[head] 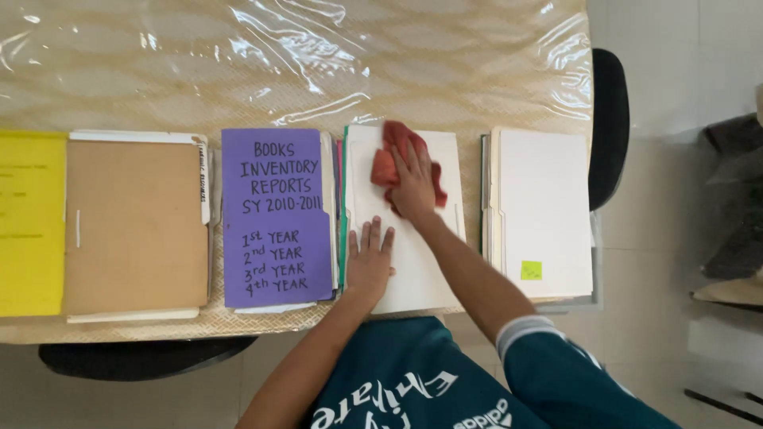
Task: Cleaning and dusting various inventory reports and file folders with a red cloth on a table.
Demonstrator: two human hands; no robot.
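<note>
The right hand (415, 189) presses a red cloth (395, 163) with spread fingers on the white folder (413, 270), mid-bench (318, 71). The left hand (370, 260) lies flat, holding nothing. A hard push could slide the folder into the purple one (274, 218)

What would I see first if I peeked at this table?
Probably the purple folder with handwriting, in the middle of the row. Right beside it, the right hand presses a red cloth on a white folder, while the left hand lies flat on it. A yellow folder glows far left.
</note>
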